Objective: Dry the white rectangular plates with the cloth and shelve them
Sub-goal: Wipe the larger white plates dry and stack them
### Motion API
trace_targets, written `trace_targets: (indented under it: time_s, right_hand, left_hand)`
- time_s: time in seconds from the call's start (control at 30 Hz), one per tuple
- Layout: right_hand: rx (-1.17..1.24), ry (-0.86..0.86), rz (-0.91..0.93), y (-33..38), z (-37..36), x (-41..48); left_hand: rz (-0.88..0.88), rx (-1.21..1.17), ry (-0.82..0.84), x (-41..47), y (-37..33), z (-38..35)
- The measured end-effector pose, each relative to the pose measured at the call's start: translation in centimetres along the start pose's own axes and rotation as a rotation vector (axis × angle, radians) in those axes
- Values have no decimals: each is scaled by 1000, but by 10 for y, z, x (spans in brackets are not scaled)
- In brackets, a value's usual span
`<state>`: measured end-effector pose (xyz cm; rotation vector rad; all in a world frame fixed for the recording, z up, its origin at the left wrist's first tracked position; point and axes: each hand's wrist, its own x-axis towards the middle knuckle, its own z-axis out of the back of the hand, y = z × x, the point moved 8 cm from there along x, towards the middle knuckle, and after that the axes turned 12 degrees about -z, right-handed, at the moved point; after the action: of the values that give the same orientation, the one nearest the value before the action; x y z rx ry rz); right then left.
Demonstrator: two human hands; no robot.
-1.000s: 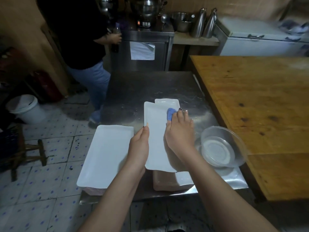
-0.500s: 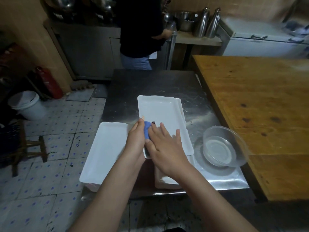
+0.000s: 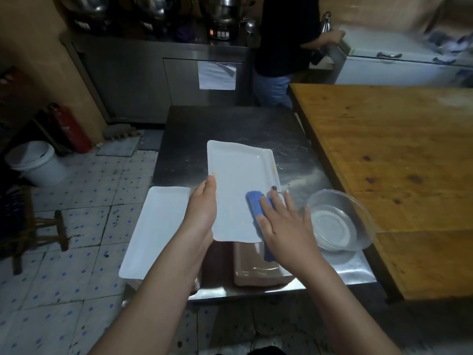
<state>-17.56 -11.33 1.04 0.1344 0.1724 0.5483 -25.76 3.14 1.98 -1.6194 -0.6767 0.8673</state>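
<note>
Two white plates show on the steel counter: one plate is under the hands at the middle, and a second plate lies at its 8 o'clock, hanging well past the counter's left edge over the tiled floor.

That overhang is the first worry, I'd say; a nudge from the left forearm could tip it off and break it. The plate being wiped also seems to rest on a stack of pinkish-bottomed dishes at its 6 o'clock, so it may rock or slide under a hard push. A glass bowl sits at 3 o'clock, just beside the right hand, and a wide stroke could knock it. Orange smears show on the plate's rims, which the cloth might spread rather than lift.

The left hand pinches the plate's left rim, thumb on top, the other fingers hidden beneath, a snug hold that steadies it. The right hand lies flat and spread, fingers extended, pressing the blue cloth onto the plate's lower right part; it clasps nothing, only pins the cloth down. No shelf is in sight.
</note>
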Motion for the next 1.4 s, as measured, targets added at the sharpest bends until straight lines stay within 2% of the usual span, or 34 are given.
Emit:
trace_targets:
  time_s: [0.23,0.43,0.57,0.73,0.8,0.9,1.0,1.07,1.23,1.4]
  right_hand:
    - [15,-142,-94,2,33,33]
    - [23,-10,31,14,12,-5]
    - [-10,15,22,4,2,1]
    - [-28,-165,-121,-5,26,52]
    - [-5,-152,-129,3,27,64]
    - [123,-87,-83,22,23,68]
    - [231,-29,48,47,18,50]
    - [241,1,145,59,16,31]
    - [179,207,298,68,8,-11]
    - [117,143,288,67,10,-8]
  left_hand:
    - [5,62,92,-10,3,-10]
    - [18,17,41,-3,-1,4]
    - [8,0,44,-8,1,0]
    - [-1,24,137,-23,8,-24]
    - [14,11,150,-26,13,-28]
    - [39,5,131,-25,15,-27]
    - [78,50,97,-23,17,-23]
    - [93,69,61,-20,15,-19]
    - [94,191,0,-6,7,-7]
    - [93,235,-2,-2,5,-9]
